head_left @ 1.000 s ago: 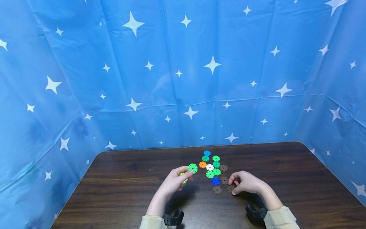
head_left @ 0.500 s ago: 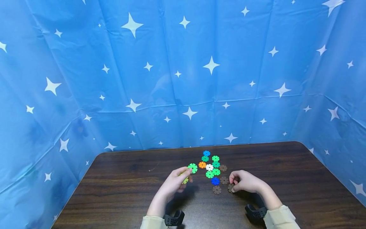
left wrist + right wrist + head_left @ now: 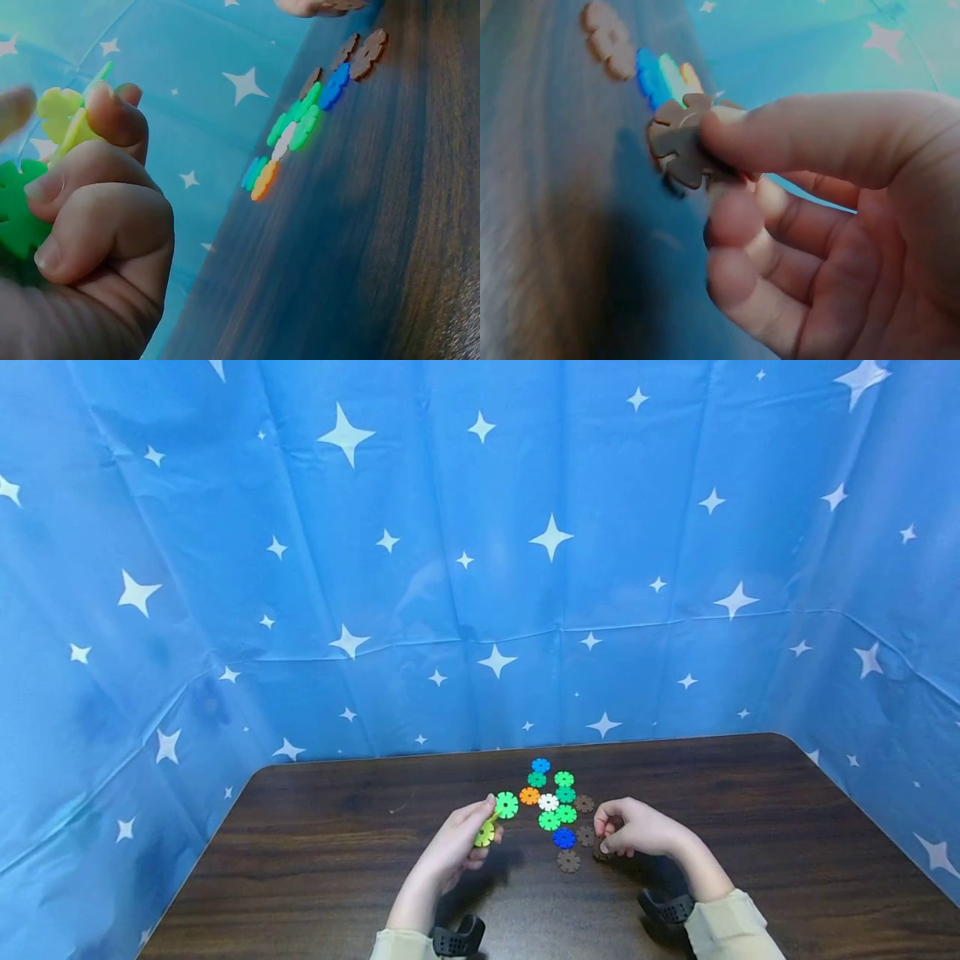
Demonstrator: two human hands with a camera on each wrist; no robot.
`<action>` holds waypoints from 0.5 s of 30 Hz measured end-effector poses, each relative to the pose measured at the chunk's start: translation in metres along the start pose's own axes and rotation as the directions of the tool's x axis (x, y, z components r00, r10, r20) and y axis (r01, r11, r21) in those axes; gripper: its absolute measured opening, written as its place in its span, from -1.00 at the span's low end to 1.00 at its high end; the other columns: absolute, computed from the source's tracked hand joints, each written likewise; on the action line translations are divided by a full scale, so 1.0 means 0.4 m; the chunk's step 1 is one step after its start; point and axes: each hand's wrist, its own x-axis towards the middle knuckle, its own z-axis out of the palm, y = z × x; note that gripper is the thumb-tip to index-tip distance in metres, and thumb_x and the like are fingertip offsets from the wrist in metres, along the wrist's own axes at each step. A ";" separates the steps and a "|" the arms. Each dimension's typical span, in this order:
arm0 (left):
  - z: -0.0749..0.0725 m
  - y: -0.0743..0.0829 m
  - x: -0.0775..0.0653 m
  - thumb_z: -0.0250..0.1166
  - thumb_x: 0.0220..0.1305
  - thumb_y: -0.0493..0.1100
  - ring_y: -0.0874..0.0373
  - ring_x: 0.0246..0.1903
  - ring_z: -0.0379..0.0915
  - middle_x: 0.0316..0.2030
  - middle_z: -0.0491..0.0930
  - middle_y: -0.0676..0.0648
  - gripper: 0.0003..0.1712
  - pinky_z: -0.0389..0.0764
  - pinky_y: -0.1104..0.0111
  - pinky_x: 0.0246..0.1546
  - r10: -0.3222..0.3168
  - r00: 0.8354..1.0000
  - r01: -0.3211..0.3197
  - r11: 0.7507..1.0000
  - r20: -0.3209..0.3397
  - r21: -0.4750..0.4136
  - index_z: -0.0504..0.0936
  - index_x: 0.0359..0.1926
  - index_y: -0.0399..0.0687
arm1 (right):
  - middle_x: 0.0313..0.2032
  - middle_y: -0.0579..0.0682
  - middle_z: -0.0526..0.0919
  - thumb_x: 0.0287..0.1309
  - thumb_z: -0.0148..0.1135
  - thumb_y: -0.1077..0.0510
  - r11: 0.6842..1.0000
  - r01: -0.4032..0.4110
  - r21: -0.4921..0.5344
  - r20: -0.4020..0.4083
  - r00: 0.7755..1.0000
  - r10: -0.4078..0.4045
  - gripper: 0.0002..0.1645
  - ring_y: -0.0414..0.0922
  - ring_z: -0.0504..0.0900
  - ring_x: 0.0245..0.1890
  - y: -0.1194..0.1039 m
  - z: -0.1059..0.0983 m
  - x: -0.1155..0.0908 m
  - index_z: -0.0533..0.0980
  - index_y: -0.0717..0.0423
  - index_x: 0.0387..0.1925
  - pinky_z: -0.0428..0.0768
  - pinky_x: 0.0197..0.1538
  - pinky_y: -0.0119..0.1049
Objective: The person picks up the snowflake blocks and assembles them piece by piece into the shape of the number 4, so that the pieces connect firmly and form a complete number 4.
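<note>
The left hand (image 3: 459, 839) grips a cluster of flat, notched yellow and green plastic discs (image 3: 484, 835). The right hand (image 3: 645, 831) pinches a round, notched brown plastic disc (image 3: 676, 144) at its fingertips. Between the two grips, a notched deep-blue plastic disc (image 3: 564, 838) lies on the dark wood-grain table (image 3: 315, 860), near other coloured ones.

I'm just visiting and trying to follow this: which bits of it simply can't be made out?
1. Right wrist view: the right hand covers part of the brown disc.
2. Right wrist view: blur softens the blue disc; its notches can't be counted.
3. Left wrist view: the left edge cuts off the green disc; the left hand covers some too.
4. Head view: the bottom edge crops both sleeves.
</note>
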 end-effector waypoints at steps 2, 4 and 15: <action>0.001 0.001 -0.001 0.06 0.44 0.16 0.31 -0.74 0.02 -0.49 0.42 -0.03 -0.47 0.10 0.53 -0.75 0.005 1.000 -0.005 1.000 -0.001 0.009 0.48 0.00 -0.27 | -0.57 -0.04 0.40 0.08 0.24 0.39 1.000 0.026 0.013 -0.005 1.000 -0.026 -0.88 -0.11 0.47 -0.60 -0.013 -0.002 0.009 0.44 0.31 -0.36 0.50 -0.56 -0.23; 0.001 0.002 -0.001 0.11 0.43 0.11 0.30 -0.74 0.01 -0.48 0.42 -0.04 -0.48 0.09 0.53 -0.75 0.009 1.000 -0.009 1.000 0.000 0.020 0.48 0.06 -0.28 | -0.55 -0.03 0.41 0.12 0.23 0.39 0.998 0.049 0.043 -0.013 0.999 -0.048 -0.89 -0.09 0.48 -0.60 -0.025 -0.002 0.021 0.44 0.33 -0.34 0.53 -0.54 -0.19; 0.001 -0.006 0.004 0.09 0.43 0.14 0.28 -0.72 0.04 -0.47 0.48 -0.01 -0.48 0.09 0.51 -0.76 0.000 1.000 -0.001 0.998 0.020 0.062 0.50 0.07 -0.24 | -0.41 0.08 0.54 0.15 0.23 0.38 0.981 0.156 0.114 -0.202 0.971 -0.131 -0.82 0.06 0.59 -0.48 -0.083 0.019 0.099 0.51 0.34 -0.18 0.62 -0.34 0.12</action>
